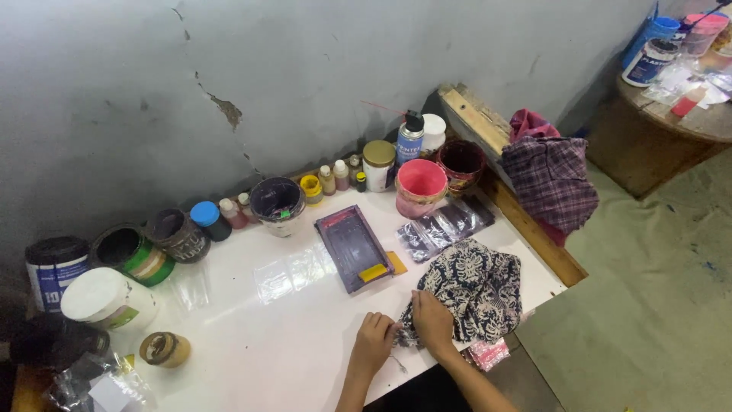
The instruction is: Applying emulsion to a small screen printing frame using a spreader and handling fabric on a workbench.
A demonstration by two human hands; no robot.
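Observation:
My left hand (374, 339) and my right hand (431, 320) rest side by side at the near edge of a white table (252, 336). Both pinch the left edge of a dark blue and white patterned cloth (476, 286) that lies crumpled on the table to their right. Just beyond the hands lies a small purple printing screen frame (352, 246) with a yellow scraper (373, 272) on its near end.
Paint tubs, jars and small bottles line the wall: a pink bucket (420, 185), a dark bowl (277, 203), a white tub (107, 299), a spray can (409, 137). Clear plastic sheets (446, 225) lie by the frame. A checked cloth (550, 179) hangs over the table's right rail.

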